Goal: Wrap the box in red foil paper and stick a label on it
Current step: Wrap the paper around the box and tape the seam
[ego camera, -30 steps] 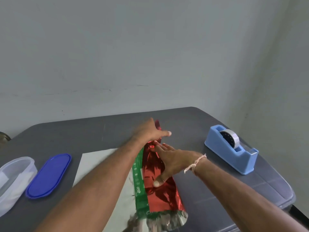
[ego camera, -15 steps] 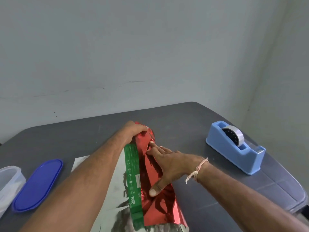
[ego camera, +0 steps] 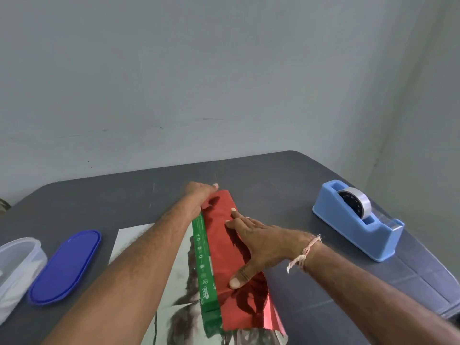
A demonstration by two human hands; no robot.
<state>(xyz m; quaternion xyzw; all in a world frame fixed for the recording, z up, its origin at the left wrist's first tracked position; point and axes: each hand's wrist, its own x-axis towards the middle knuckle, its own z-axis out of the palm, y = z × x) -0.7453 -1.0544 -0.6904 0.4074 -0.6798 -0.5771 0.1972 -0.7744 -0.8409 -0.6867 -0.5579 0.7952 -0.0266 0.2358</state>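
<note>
A long, narrow green box lies on a dark grey worktop, one end pointing away from the person and the other toward them. Red foil paper is folded over the top of the box and covers its right side, so only the left long face of the box shows, green with small white printing. The rest of the sheet spreads out to the left of the box with its silver underside up, and more crumpled foil sticks out past the box's near end.

The left hand is at the far end of the box, its fingers curled over that end and gripping it where the foil folds across; most of the fingers are hidden behind the back of the hand. The right hand lies flat on the foil on top of the box, fingers straight and slightly spread toward the far end, thumb stretched toward the near end, pressing the paper down and grasping nothing. A pale thread bracelet is tied round the right wrist.

Well to the right of the box stands a light blue tape dispenser loaded with a tape roll. Well to the left of the box, beyond the silver sheet, lies a dark blue oval lid, and further left a clear plastic container
</note>
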